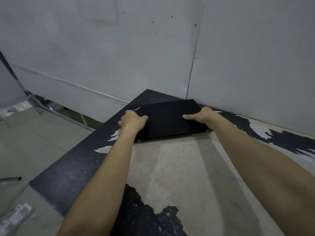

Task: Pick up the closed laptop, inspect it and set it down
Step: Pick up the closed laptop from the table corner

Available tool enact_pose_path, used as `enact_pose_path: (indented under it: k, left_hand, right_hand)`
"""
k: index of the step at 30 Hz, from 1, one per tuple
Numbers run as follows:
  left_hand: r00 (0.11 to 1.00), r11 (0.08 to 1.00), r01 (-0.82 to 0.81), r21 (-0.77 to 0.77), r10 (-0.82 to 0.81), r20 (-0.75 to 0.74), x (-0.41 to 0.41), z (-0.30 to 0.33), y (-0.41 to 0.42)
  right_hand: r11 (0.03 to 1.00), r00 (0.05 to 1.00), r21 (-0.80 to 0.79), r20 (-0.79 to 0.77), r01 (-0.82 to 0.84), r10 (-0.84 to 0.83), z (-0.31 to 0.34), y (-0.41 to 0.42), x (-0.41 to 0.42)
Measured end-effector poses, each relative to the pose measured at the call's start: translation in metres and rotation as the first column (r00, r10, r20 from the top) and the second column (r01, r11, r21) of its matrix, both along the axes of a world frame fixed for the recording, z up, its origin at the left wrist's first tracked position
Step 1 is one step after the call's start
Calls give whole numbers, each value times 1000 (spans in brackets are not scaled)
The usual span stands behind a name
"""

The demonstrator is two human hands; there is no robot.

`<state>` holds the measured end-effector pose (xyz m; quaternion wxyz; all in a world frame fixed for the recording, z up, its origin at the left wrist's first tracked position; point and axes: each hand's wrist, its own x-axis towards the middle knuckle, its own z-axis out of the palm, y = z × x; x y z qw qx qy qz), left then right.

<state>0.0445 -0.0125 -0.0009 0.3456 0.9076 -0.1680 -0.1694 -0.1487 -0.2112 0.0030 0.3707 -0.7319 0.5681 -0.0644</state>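
A closed black laptop (167, 119) lies flat at the far corner of a worn table (170, 167), close to the grey wall. Its lid faces up, with small lettering near its far left corner. My left hand (133, 120) grips the laptop's left edge, thumb on the lid and fingers curled round the side. On the right edge, my right hand (202, 116) holds it the same way, thumb lying on the lid. Whether the laptop rests on the table or is just lifted I cannot tell.
The tabletop's black coating is peeled, baring a pale surface in the middle. Grey wall panels (238, 57) stand right behind the laptop. Left of the table is the floor with a metal frame (56, 113) and a white object (15, 217) at the lower left.
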Motion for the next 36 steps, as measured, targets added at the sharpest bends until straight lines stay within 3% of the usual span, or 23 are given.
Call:
enact_pose_path:
  k: [6, 14, 20, 28, 36]
  left_hand:
    - [991, 971, -7, -238, -24, -129, -6, -5, 14]
    - [948, 879, 153, -452, -260, -185, -39, 9, 14]
    - [890, 828, 271, -491, -409, -200, -96, 23, -2]
    - [812, 757, 373, -536, -546, -207, -176, 31, -17]
    - [767, 739, 415, -531, -598, -233, -227, 13, -17]
  right_hand:
    - [995, 992, 99, 124, 16, -28, 9, 6, -33]
    - [985, 959, 122, 239, 125, -152, 23, 27, -112]
    - [967, 875, 154, 414, 204, -250, 34, 45, -200]
    - [939, 803, 150, 488, 309, -342, 30, 68, -298]
    - [947, 688, 256, 652, 193, -317, 15, 91, -366]
